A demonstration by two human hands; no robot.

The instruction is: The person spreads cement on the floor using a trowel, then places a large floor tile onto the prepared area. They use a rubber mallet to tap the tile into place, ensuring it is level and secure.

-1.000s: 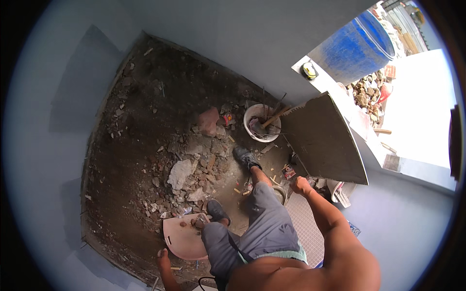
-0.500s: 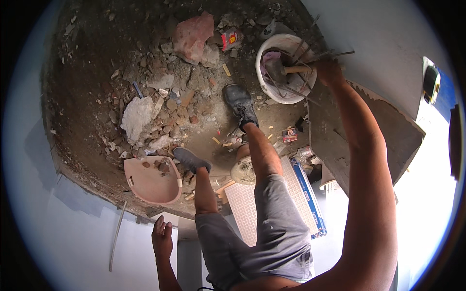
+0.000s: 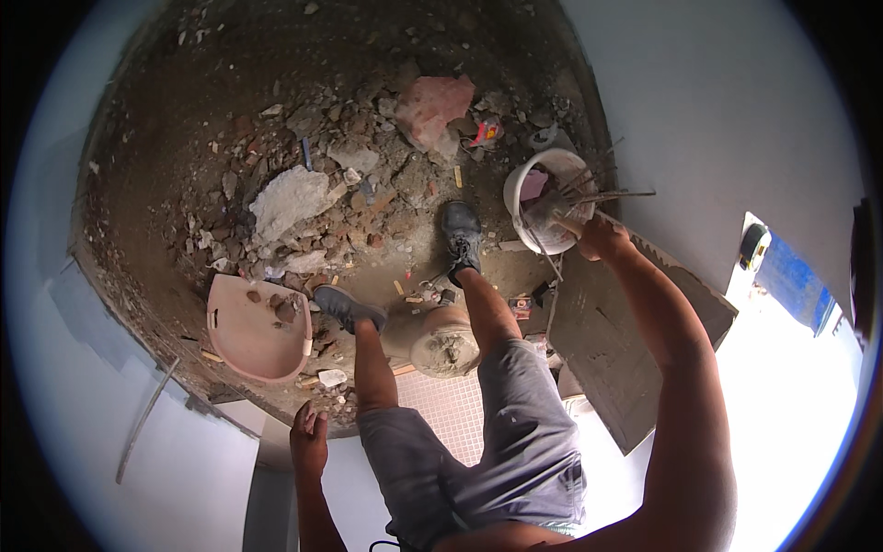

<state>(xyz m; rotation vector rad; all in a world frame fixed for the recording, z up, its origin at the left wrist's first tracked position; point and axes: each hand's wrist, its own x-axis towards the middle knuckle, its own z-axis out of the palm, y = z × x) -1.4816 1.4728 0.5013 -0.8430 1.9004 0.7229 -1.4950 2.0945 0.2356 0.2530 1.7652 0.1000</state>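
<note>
Right hand (image 3: 602, 239) has shifted round the bucket (image 3: 512, 198), clamped, I reckon, on a wooden handle (image 3: 571, 224); left hand (image 3: 309, 442) loose, empty; tray (image 3: 258, 345) barely loaded, rubble (image 3: 368, 212) still heaped.

- I can read no words or numbers from where I stand.
- Red and yellow print shows on a crumpled wrapper (image 3: 487, 132) in the upper middle of the frame, too small for me to read.
- A small printed packet (image 3: 520, 308), right of centre, is equally illegible to me.
</note>
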